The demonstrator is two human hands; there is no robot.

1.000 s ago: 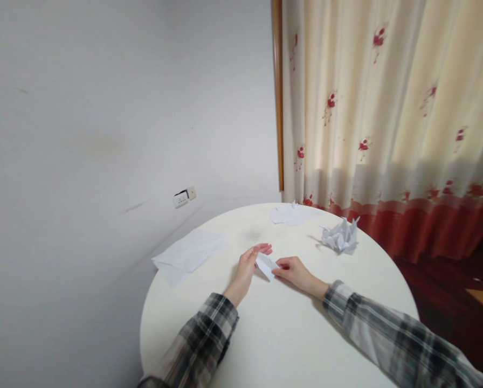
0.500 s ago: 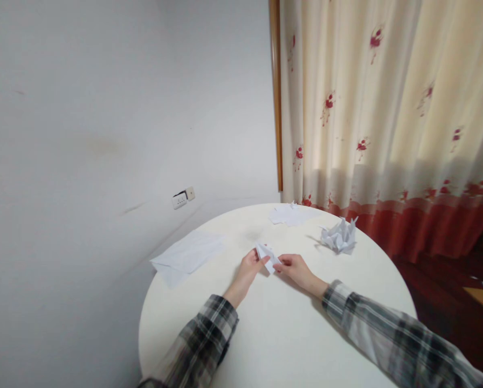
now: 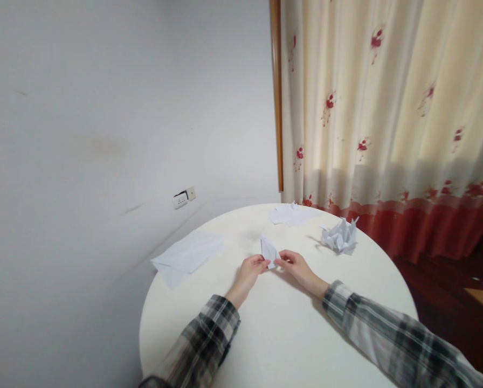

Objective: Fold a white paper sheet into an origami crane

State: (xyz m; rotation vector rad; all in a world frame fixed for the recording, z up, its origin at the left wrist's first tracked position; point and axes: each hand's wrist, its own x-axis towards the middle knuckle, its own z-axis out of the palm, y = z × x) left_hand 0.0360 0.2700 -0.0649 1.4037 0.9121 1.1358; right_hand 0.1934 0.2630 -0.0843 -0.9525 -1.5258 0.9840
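Note:
A small folded white paper piece (image 3: pixel 268 250) stands up on edge between my two hands over the round white table (image 3: pixel 282 334). My left hand (image 3: pixel 250 268) pinches its lower left corner with closed fingers. My right hand (image 3: pixel 293 264) pinches its lower right side, fingers curled. Both sleeves are grey plaid.
Flat white paper sheets (image 3: pixel 187 254) lie at the table's left edge. Another flat sheet (image 3: pixel 287 214) lies at the far edge, and a pile of folded paper shapes (image 3: pixel 339 236) sits at the far right. A white wall stands to the left, a flowered curtain (image 3: pixel 387 124) behind.
The paper piece went from lying flat under my hands to being raised upright. My left hand changed from open and flat to a pinch on it.

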